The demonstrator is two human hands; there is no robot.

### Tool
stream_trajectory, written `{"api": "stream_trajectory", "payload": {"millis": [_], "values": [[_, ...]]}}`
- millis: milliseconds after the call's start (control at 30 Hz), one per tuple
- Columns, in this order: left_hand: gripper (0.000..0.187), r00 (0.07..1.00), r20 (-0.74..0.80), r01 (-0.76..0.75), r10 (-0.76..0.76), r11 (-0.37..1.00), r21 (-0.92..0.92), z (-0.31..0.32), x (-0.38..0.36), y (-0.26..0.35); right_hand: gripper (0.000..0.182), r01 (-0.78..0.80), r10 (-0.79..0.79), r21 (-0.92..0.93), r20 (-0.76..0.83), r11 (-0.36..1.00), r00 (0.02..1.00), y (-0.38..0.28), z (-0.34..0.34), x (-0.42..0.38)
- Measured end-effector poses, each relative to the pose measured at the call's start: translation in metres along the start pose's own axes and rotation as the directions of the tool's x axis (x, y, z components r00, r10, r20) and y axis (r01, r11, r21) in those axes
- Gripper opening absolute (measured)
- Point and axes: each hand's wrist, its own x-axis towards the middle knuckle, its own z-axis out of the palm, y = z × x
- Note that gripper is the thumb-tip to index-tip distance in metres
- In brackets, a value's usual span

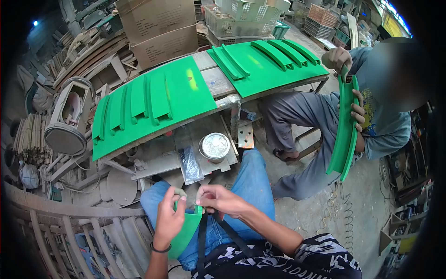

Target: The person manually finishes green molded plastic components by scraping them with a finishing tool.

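Note:
A green curved channel piece (pixel 186 235) stands in my lap, tilted, its upper end between my hands. My left hand (pixel 170 216) is closed around the piece near that end, thumb and fingertips on top. At the same end, my right hand (pixel 219 201) is closed in a pinch, its fingertips by the corner; whether they hold something small is hidden. Ahead, several similar green curved pieces (pixel 158 95) lie on a green board (pixel 195 95), and others on a second green board (pixel 278 79).
A co-worker at the right holds another green channel piece (pixel 343 128). Below the boards stand a white-lidded bucket (pixel 215 146) and a plastic bag (pixel 189 163). Cardboard boxes (pixel 165 46) and crates (pixel 239 23) are behind; a slatted wooden rail (pixel 79 214) runs at left.

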Motion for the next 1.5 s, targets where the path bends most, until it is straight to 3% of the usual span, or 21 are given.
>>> {"api": "stream_trajectory", "payload": {"millis": [33,67,100,200,233,300,367,467,533,567,600,633,733,800,867,1033,1167,1300,1333,1433,1500], "values": [[0.003,0.991,-0.033,-0.116,0.127,0.967,0.227,0.003,-0.007,0.036,0.013,-0.004,0.004,0.001,0.006,1.0,1.0,-0.011,0.007,-0.009],[0.004,0.966,-0.034,-0.215,0.256,0.87,0.444,0.006,-0.012,0.064,0.013,0.164,-0.167,-0.063,-0.043,0.984,0.985,-0.022,0.014,-0.018],[0.004,0.966,-0.039,-0.213,0.257,0.87,0.444,0.008,-0.015,0.081,0.014,0.326,-0.339,-0.137,-0.079,0.935,0.938,-0.035,0.02,-0.027],[0.007,0.938,-0.044,-0.297,0.344,0.862,0.411,0.011,-0.012,0.115,0.013,0.316,-0.332,-0.135,-0.115,0.939,0.936,-0.084,0.03,-0.058],[0.009,0.918,-0.016,-0.358,0.397,0.844,0.4,0.011,-0.006,0.124,0.013,0.48,-0.504,-0.177,-0.131,0.859,0.854,-0.076,0.027,-0.052],[0.01,0.888,0.015,-0.429,0.459,0.817,0.386,0.015,0.005,0.134,0.012,0.408,-0.443,-0.196,-0.197,0.892,0.874,-0.103,0.03,-0.07],[0.01,0.834,0.035,-0.542,0.55,0.807,0.234,0.026,0.019,0.135,0.012,0.43,-0.496,-0.271,-0.264,0.861,0.828,-0.11,0.025,-0.079],[0.009,0.756,-0.002,-0.653,0.654,0.755,0.052,0.048,0.038,0.128,0.013,0.3,-0.396,-0.3,-0.345,0.905,0.851,-0.129,0.018,-0.1],[0.008,0.727,-0.06,-0.686,0.684,0.721,-0.096,0.067,0.056,0.12,0.013,0.335,-0.445,-0.343,-0.324,0.878,0.835,-0.131,0.003,-0.101],[0.007,0.724,-0.092,-0.689,0.684,0.707,-0.162,0.077,0.067,0.116,0.013,0.368,-0.484,-0.365,-0.31,0.855,0.818,-0.131,-0.007,-0.1],[0.007,0.781,-0.114,-0.62,0.615,0.737,-0.269,0.088,0.074,0.116,0.013,0.243,-0.382,-0.367,-0.377,0.898,0.844,-0.142,-0.006,-0.106],[0.006,0.817,-0.062,-0.535,0.574,0.713,-0.452,0.095,0.085,0.107,0.013,0.239,-0.388,-0.385,-0.374,0.891,0.842,-0.138,-0.018,-0.104],[0.006,0.822,-0.024,-0.469,0.569,0.652,-0.596,0.112,0.104,0.099,0.012,0.248,-0.343,-0.277,-0.375,0.928,0.861,-0.14,-0.035,-0.106],[0.006,0.843,0.001,-0.391,0.538,0.614,-0.686,0.123,0.107,0.099,0.012,0.186,-0.312,-0.333,-0.382,0.924,0.87,-0.143,-0.044,-0.109],[0.007,0.849,0.036,-0.354,0.527,0.619,-0.701,0.131,0.112,0.093,0.012,0.032,-0.199,-0.386,-0.4,0.922,0.895,-0.154,-0.041,-0.116],[0.01,0.852,0.171,-0.286,0.494,0.714,-0.64,0.143,0.128,0.075,0.013,0.03,-0.141,-0.351,-0.295,0.936,0.945,-0.14,-0.069,-0.107],[0.006,0.875,0.166,-0.265,0.454,0.738,-0.621,0.145,0.131,0.072,0.014,0.041,-0.139,-0.375,-0.238,0.926,0.961,-0.132,-0.068,-0.097],[0.006,0.907,0.154,-0.266,0.393,0.816,-0.513,0.154,0.139,0.056,0.014,-0.077,-0.058,-0.413,-0.305,0.908,0.951,-0.117,-0.077,-0.081],[0.006,0.904,0.17,-0.257,0.393,0.816,-0.519,0.152,0.141,0.047,0.013,0.029,-0.145,-0.409,-0.256,0.912,0.956,-0.106,-0.078,-0.074],[0.007,0.898,0.166,-0.261,0.407,0.798,-0.543,0.148,0.142,0.039,0.015,0.1,-0.234,-0.456,-0.249,0.885,0.94,-0.09,-0.076,-0.067],[0.008,0.917,0.181,-0.214,0.356,0.82,-0.531,0.14,0.14,0.039,0.01,0.047,-0.207,-0.476,-0.289,0.878,0.935,-0.09,-0.077,-0.066]]}}
